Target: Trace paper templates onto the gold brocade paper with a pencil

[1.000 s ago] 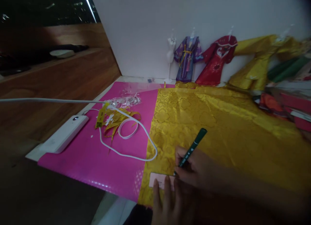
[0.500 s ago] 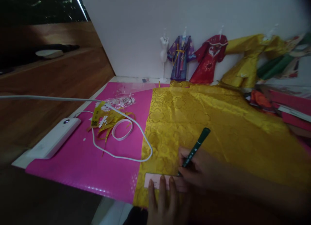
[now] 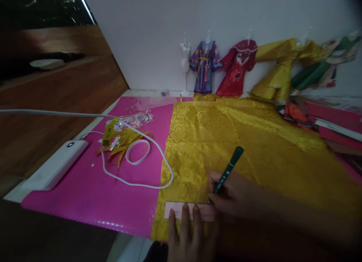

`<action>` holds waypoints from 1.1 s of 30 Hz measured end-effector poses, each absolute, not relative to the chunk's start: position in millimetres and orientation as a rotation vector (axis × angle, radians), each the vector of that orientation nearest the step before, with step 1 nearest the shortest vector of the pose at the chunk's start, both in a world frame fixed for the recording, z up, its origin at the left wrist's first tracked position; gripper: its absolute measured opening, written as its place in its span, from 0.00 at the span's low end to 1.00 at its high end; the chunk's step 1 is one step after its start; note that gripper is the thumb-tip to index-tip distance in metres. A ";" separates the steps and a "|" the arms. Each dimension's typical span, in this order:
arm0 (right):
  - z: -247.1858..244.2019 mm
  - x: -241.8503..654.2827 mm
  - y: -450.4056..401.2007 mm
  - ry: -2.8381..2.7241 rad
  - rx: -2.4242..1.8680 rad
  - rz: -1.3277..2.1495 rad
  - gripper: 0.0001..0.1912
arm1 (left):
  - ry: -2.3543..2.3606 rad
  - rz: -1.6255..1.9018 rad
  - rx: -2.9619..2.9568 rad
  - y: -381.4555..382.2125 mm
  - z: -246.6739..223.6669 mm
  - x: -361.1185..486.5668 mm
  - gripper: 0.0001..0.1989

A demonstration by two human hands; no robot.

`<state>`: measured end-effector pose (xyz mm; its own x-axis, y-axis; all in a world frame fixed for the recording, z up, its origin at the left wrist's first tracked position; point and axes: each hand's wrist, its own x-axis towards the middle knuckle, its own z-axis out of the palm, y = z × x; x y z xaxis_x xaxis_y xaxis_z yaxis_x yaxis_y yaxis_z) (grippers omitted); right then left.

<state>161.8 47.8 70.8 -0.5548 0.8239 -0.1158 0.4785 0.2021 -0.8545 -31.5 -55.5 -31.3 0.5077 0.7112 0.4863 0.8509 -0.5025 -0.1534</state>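
My right hand [image 3: 229, 194] grips a dark green pen [image 3: 227, 172], its tip down at the upper edge of a pale pink paper strip [image 3: 177, 207]. The strip lies flat on yellow patterned fabric [image 3: 198, 141], near the front edge. Fingertips of my left hand [image 3: 188, 233] are spread and press the strip onto the cloth from below. Part of the strip's right end is covered by my hands.
On the pink mat [image 3: 135, 201] lie a white power bank [image 3: 59, 167] with a looping white cable [image 3: 135, 184], a white ring [image 3: 138, 162] and yellow scraps [image 3: 124, 137]. Small garments, including a red dress [image 3: 237, 69], stand along the wall beside a bare mannequin [image 3: 185, 58].
The camera view has shifted slightly, moving the surroundings left in the picture. The pen has slid a little rightward along the strip's upper edge. My left hand still presses the strip.
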 end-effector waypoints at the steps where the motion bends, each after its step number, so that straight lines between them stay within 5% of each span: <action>1: 69.5 163.2 47.4 -2.116 -1.219 1.285 0.07 | -1.296 -0.511 -2.384 -55.3 -30.5 -31.6 0.30; 33: 74.4 203.4 33.7 -2.105 -1.350 1.196 0.08 | -1.315 -0.480 -2.468 -51.3 -23.1 -39.1 0.35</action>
